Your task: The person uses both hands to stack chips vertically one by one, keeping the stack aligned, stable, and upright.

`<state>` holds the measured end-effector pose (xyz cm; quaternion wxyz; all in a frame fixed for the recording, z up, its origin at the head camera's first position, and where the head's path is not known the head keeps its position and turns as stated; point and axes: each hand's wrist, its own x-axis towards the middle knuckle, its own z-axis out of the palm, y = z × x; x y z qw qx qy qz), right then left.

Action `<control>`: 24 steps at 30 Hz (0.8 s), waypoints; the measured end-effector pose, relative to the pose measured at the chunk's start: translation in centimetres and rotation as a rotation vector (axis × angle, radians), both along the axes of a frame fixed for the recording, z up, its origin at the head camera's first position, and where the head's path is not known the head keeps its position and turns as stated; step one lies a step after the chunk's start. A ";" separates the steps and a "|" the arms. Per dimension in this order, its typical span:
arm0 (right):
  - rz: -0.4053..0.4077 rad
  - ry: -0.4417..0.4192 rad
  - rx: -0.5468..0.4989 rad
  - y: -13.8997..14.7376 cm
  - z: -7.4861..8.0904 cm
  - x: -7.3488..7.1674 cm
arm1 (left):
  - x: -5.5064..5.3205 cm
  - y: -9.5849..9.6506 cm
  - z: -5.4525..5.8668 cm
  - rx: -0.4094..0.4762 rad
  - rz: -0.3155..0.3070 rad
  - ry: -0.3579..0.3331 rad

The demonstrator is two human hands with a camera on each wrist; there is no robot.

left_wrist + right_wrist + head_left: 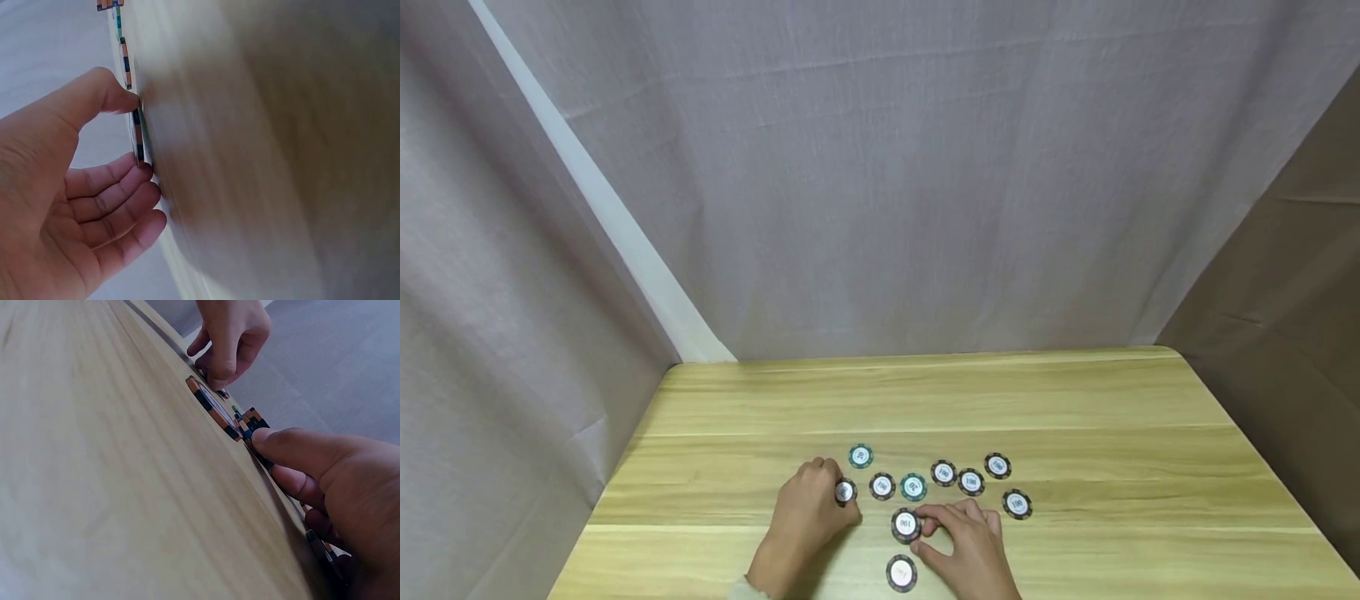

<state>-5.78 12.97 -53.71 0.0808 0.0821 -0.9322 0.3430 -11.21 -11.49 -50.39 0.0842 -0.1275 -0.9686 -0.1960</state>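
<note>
My left hand (pixel 808 512) pinches a black poker chip (pixel 845 492) by its edges, thumb on the near side and fingertips on the far side. In the left wrist view that chip (pixel 139 134) is seen edge-on at the tabletop. With thumb and fingers my right hand (pixel 966 546) grips a small stack of black chips (pixel 906 524), the top one marked 100. Several layers of the stack (pixel 255 420) show in the right wrist view. A single black chip with a white centre (pixel 902 573) lies flat just nearer than the stack.
Beyond the hands lie two green chips, one farther off (pixel 861 456) and one (pixel 913 487) behind the stack. A black chip (pixel 882 486) sits between them. Several black 100 chips (pixel 971 482) spread to the right on the wooden table (pixel 1075 400). Grey curtains (pixel 880 183) surround it.
</note>
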 end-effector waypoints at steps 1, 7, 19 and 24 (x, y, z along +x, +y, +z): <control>0.002 0.000 -0.001 0.0 0.0 0.0 | 0.0 0.0 0.1 -0.001 -0.005 0.003; 0.017 0.020 -0.001 -0.1 -0.1 0.1 | 0.4 0.0 0.5 0.035 -0.056 -0.011; 0.033 0.035 0.018 0.0 -0.1 0.1 | 1.9 2.1 1.6 0.013 -0.190 -0.011; 0.027 0.033 0.028 0.2 0.0 0.1 | 2.3 3.1 1.7 -0.035 -0.228 0.020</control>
